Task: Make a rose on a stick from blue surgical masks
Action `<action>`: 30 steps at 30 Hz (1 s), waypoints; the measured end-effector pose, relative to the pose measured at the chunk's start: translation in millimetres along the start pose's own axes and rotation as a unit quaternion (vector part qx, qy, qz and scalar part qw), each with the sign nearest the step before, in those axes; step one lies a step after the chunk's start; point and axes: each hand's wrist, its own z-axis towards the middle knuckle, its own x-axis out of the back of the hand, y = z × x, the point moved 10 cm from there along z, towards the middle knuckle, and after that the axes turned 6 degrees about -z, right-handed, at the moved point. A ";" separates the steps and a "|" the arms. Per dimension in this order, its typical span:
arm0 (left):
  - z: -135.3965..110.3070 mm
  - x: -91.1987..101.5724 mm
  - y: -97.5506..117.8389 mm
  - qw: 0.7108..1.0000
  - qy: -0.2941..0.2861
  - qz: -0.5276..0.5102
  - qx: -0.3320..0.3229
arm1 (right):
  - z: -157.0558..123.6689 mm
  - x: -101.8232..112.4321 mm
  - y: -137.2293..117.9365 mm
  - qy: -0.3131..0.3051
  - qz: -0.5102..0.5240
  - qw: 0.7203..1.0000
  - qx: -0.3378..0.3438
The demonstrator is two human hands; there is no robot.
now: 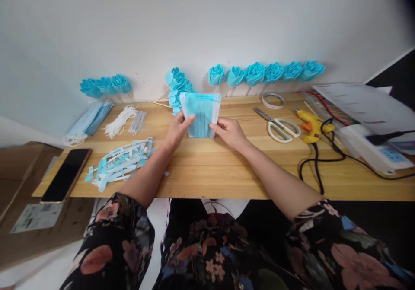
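Note:
Upright between my hands stands a stack of light-blue face mask sheets [201,119], its lower edge at the tabletop. My left hand [179,128] grips the left side, thumb across the front. At the right edge my right hand [229,131] pinches the same stack with thumb and fingers. Just behind it, a bunch of blue fabric flowers [177,84] lies with its stems pointing left. Cut blue and white strips [121,162] are heaped near my left forearm. Scissors [277,125] with white handles rest to the right of my right hand.
Finished blue flowers [254,74] lean along the wall, with more flowers [105,86] at left. Folded masks [89,121], white ear loops [120,121], wire pieces [138,122] and a phone [66,175] lie left. Tape [273,100], a yellow glue gun [311,125] and a power strip [372,147] sit right.

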 end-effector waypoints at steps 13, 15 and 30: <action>-80.6 9.8 86.3 0.924 -0.058 0.363 -0.107 | 3.6 8.1 4.3 0.036 0.016 0.999 -0.013; -116.6 -5.3 63.8 0.838 -0.159 0.504 -0.136 | 3.1 6.6 1.8 0.030 0.018 0.999 -0.012; -124.6 102.4 59.2 0.702 -0.116 0.693 -0.114 | 4.2 24.0 -5.8 0.073 0.046 0.996 -0.008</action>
